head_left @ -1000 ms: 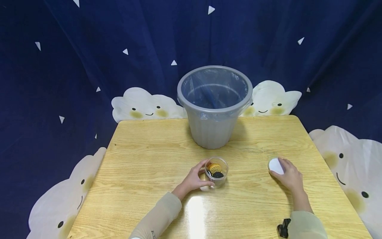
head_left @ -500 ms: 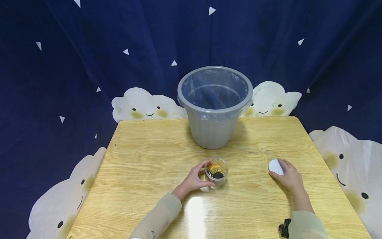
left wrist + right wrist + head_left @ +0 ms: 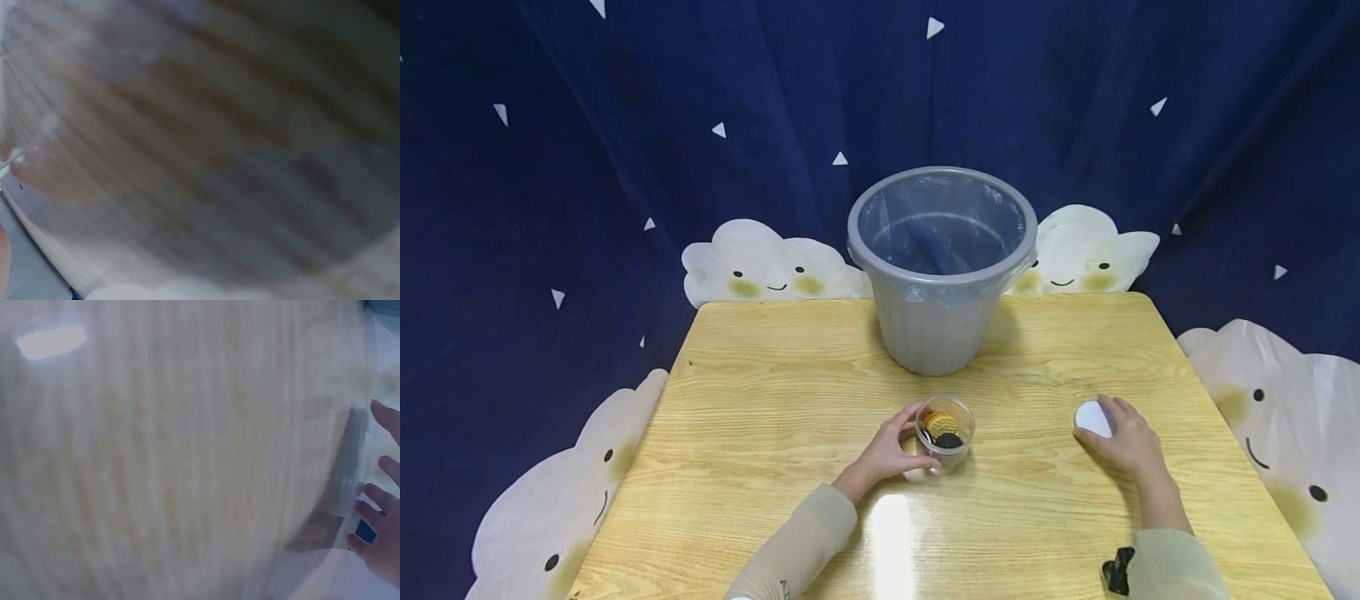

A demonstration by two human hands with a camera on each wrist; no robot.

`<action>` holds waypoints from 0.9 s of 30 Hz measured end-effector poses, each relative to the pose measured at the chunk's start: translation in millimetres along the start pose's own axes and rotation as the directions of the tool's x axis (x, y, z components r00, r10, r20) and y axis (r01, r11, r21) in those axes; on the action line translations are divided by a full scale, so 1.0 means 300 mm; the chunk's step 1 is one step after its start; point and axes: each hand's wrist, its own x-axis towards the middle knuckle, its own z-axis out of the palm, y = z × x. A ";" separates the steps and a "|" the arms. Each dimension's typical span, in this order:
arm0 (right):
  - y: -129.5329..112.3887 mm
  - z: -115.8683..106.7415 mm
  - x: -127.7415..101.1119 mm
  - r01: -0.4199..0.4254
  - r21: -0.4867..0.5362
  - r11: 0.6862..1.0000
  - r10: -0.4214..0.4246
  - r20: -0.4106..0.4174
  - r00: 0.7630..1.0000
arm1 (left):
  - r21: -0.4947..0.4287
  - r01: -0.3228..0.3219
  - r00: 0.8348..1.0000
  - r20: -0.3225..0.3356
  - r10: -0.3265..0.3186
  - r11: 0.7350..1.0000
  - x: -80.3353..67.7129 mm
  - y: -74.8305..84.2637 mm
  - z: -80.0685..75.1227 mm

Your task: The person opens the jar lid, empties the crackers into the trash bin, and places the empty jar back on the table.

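Note:
In the head view, my left hand [image 3: 887, 448] grips the side of a clear plastic cup [image 3: 964, 433], its thumb along the near side and its fingers around the far side. Inside the cup lie golden-brown cookies [image 3: 941, 426] and dark sandwich cookies [image 3: 950, 441]. Further right, my right hand [image 3: 1129, 437] holds a white round thing [image 3: 1092, 418] low over the table, thumb at its near edge and fingers at its far edge. Its flat top faces up; the palm side is covered by the hand. The left wrist view is mostly blurred.
Behind the cup stands a grey bucket [image 3: 934, 325] lined with a clear plastic bag. Both hands work over a wooden table [image 3: 760, 375]. A dark blue curtain [image 3: 775, 75] with white clouds hangs around its far and side edges. A small black device [image 3: 1117, 571] sits by the right sleeve.

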 end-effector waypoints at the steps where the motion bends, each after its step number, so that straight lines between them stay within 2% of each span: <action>1: -0.003 -0.007 0.005 0.007 -0.002 1.000 -0.007 -0.003 1.000 | 0.000 0.001 1.000 -0.001 -0.001 1.000 0.000 0.000 0.000; 5: -0.026 -0.043 0.027 0.015 -0.003 1.000 -0.015 -0.027 1.000 | 0.000 0.008 1.000 0.001 -0.008 1.000 0.000 0.001 -0.001; 12: -0.084 -0.105 0.070 -0.029 0.047 0.998 0.034 -0.107 0.994 | -0.009 0.009 1.000 0.006 -0.009 1.000 0.001 0.005 -0.003; 20: -0.163 -0.169 0.115 -0.018 0.110 0.994 0.043 -0.225 0.973 | -0.006 0.000 1.000 0.007 0.000 1.000 0.002 0.001 -0.003; 27: -0.238 -0.246 0.150 -0.007 0.147 0.989 0.048 -0.276 0.960 | -0.013 -0.007 1.000 0.012 0.007 1.000 0.001 -0.002 -0.003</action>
